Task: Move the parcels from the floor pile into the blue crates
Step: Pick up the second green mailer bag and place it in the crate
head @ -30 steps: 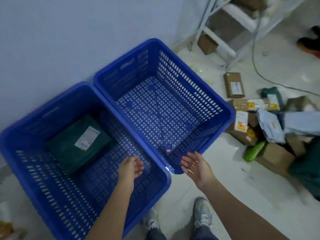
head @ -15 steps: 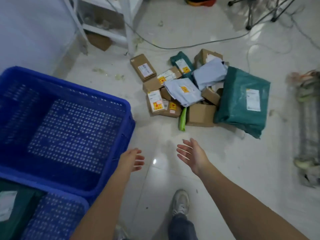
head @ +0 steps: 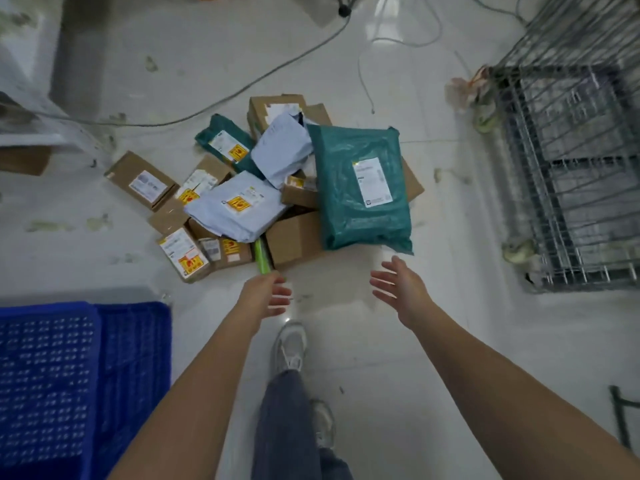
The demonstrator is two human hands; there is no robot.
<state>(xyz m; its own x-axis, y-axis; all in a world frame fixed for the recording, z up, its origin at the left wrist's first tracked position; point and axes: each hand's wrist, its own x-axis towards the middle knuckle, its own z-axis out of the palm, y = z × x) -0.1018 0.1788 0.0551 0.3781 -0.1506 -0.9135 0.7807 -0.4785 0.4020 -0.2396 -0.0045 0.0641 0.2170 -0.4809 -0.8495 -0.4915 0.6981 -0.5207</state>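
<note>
A perforated blue plastic crate sits at the floor's lower left edge. The parcels, flat cardboard boxes and crinkled grey and teal plastic mailers, lie heaped mid-floor. The left hand reaches toward them with relaxed fingers, holding nothing; the right hand is spread and bare too. A wire cage stands at the right edge.

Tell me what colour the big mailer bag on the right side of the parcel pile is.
Dark teal green, with a white shipping label; the large mailer bag shows clearly in the head view.
</note>
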